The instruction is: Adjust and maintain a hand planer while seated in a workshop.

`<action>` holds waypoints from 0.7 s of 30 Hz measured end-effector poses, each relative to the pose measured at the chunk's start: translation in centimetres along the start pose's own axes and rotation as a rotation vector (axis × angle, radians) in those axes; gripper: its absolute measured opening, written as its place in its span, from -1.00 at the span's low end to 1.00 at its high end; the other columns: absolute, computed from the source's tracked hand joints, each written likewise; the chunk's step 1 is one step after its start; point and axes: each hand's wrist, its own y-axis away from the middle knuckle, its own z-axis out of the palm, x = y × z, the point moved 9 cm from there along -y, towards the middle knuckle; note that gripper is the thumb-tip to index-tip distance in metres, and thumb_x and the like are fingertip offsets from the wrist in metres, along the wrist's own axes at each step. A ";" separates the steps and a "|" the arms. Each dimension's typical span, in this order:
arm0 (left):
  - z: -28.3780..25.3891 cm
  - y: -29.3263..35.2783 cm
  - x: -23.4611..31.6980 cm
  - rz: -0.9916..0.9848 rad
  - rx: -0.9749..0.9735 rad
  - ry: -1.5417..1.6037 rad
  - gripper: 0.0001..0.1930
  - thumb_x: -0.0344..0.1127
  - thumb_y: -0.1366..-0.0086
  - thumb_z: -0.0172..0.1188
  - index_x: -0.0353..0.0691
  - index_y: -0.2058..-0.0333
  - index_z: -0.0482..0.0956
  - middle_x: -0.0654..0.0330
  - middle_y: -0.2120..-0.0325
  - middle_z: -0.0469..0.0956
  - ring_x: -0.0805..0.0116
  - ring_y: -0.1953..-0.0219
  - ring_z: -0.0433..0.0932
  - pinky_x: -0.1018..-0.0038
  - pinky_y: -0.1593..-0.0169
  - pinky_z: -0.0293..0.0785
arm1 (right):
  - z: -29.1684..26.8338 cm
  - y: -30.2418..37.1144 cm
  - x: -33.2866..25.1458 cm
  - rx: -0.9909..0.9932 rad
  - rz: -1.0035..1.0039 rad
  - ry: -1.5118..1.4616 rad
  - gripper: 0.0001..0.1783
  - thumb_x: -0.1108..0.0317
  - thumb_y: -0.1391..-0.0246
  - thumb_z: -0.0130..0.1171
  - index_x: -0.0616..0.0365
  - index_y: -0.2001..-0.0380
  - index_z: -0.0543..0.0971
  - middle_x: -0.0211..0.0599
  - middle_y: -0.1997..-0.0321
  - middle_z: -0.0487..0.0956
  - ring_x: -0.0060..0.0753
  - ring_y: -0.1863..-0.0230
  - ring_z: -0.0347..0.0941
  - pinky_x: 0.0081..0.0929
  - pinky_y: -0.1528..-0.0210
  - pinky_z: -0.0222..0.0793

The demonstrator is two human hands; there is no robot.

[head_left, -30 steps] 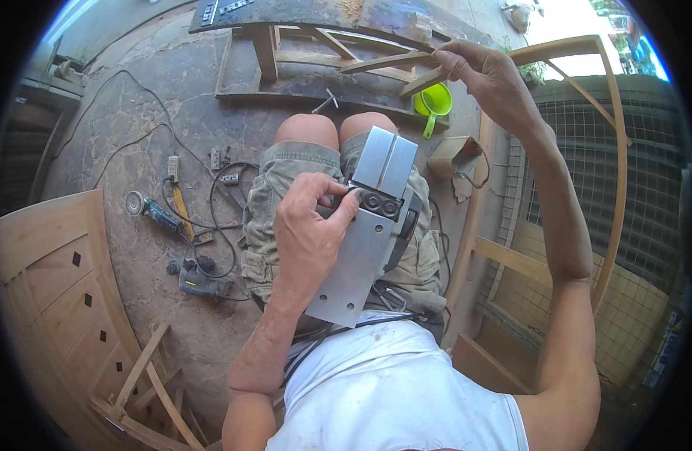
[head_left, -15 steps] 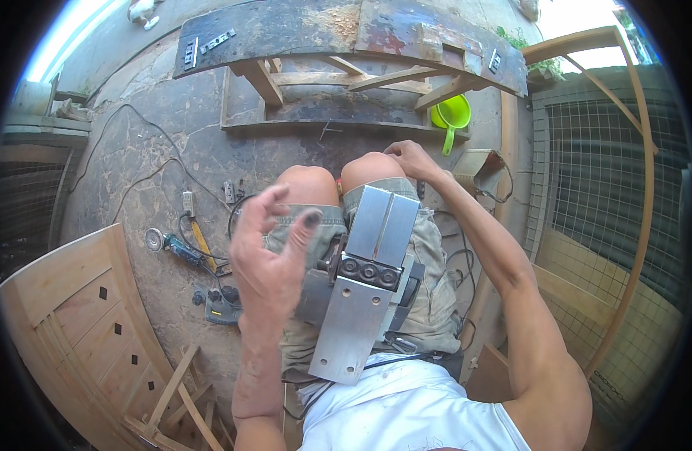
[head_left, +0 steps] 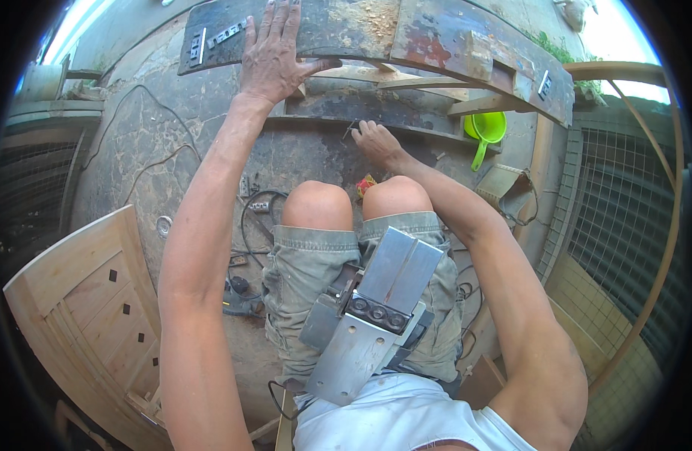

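My left hand (head_left: 273,66) lies flat with fingers spread on the left part of a dark, worn workbench top (head_left: 323,34). Down by the bench's lower rail, my right hand (head_left: 379,145) has its fingers closed at a thin T-shaped metal tool (head_left: 351,129); its exact kind is too small to tell. An electric planer (head_left: 372,312) rests upside down on my lap, its metal sole and three round bolts facing up. Neither hand touches it.
Metal strips (head_left: 227,32) lie on the bench's left end, wood shavings (head_left: 382,19) farther along. A green dipper (head_left: 486,131) stands at its right. A panelled wooden door (head_left: 98,293) leans at left. Cables (head_left: 248,218) cross the floor; wire mesh (head_left: 616,203) stands at right.
My left hand has gone from above my lap forward onto the bench top. My right hand has moved from beside my knee to the thin metal tool and closed on it.
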 end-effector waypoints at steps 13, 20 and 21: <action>-1.2 -0.5 2.6 -0.083 -0.190 0.060 0.26 0.57 -0.19 0.40 -0.26 -0.60 0.25 -0.14 -0.68 0.10 -0.23 -0.71 0.04 -0.26 -0.71 -0.12 | 7.7 -2.0 2.3 -0.263 0.069 0.011 -0.79 0.27 -0.38 0.21 0.05 0.27 0.78 -0.18 0.23 0.74 -0.14 0.17 0.79 -0.13 0.22 0.67; -2.4 -0.4 0.5 -0.076 -0.175 0.046 0.28 0.61 -0.16 0.39 -0.27 -0.58 0.28 -0.19 -0.66 0.12 -0.22 -0.70 0.06 -0.28 -0.70 -0.11 | -9.3 7.3 5.6 0.335 0.446 -0.377 -0.70 0.17 -0.34 0.35 0.13 0.04 0.82 0.02 0.00 0.70 0.19 0.08 0.66 0.08 -0.09 0.55; -1.8 -0.9 1.1 -0.093 -0.215 0.018 0.30 0.63 -0.16 0.38 -0.28 -0.59 0.26 -0.21 -0.65 0.12 -0.23 -0.69 0.06 -0.28 -0.70 -0.11 | -10.4 10.7 7.5 0.282 0.592 -0.513 -0.68 0.18 -0.38 0.33 0.18 0.03 0.80 0.04 0.02 0.73 0.14 0.09 0.68 0.02 -0.07 0.57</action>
